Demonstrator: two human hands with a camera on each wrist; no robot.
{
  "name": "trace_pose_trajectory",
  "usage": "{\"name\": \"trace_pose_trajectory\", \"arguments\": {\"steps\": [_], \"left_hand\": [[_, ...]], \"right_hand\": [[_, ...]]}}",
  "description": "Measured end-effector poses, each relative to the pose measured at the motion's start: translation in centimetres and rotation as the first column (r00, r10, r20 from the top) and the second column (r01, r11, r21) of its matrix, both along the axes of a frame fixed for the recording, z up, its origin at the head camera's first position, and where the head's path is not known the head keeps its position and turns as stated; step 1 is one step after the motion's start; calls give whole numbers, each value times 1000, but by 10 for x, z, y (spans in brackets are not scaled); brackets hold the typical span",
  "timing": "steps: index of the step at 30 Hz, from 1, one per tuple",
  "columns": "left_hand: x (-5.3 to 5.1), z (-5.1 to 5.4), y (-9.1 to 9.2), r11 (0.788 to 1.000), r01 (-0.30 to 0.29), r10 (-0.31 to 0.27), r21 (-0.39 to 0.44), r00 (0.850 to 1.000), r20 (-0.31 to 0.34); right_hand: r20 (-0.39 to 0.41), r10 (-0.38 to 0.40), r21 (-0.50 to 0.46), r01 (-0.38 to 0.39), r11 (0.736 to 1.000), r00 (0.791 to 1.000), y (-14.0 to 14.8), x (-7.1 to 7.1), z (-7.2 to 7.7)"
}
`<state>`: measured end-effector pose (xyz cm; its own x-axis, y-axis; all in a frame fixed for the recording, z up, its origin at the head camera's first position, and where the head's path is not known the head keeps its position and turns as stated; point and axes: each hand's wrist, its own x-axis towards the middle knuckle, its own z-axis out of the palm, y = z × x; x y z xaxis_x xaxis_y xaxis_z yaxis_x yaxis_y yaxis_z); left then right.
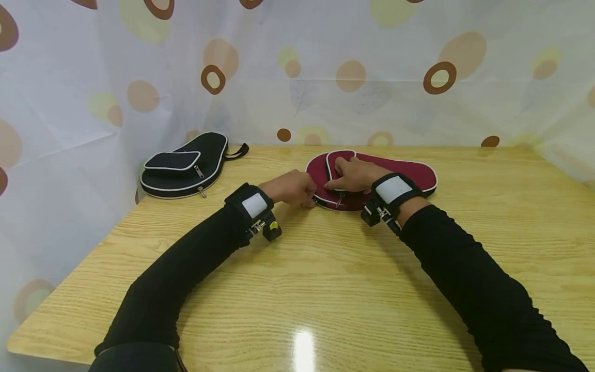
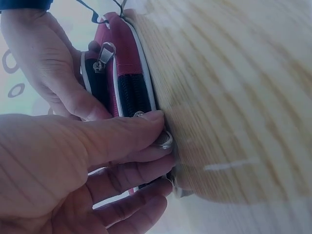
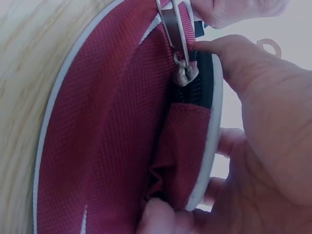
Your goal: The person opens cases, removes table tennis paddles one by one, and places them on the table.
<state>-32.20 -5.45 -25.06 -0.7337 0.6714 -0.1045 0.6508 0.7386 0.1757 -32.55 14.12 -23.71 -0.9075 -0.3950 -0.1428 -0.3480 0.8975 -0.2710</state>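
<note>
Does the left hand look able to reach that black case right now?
Probably yes: only bare table lies between the left hand and the black case, though it pinches the zipper pull of the red case and likely must let go.

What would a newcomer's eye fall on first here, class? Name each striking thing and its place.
Probably the red case with white piping, near the table's far edge, where the left hand pinches a zipper pull and the right hand grips the raised pocket. Next, perhaps, the similarly shaped black case at the far left, and the spotted backdrop behind.
</note>
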Motion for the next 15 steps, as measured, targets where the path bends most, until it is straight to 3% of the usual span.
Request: {"name": "trace_pose_trajectory", "arguments": {"steps": [15], "left_hand": [[0, 2, 2, 1000, 9, -9, -16, 1000, 8]], "right_hand": [[28, 35, 3, -35, 999, 999, 6, -3, 0]]}}
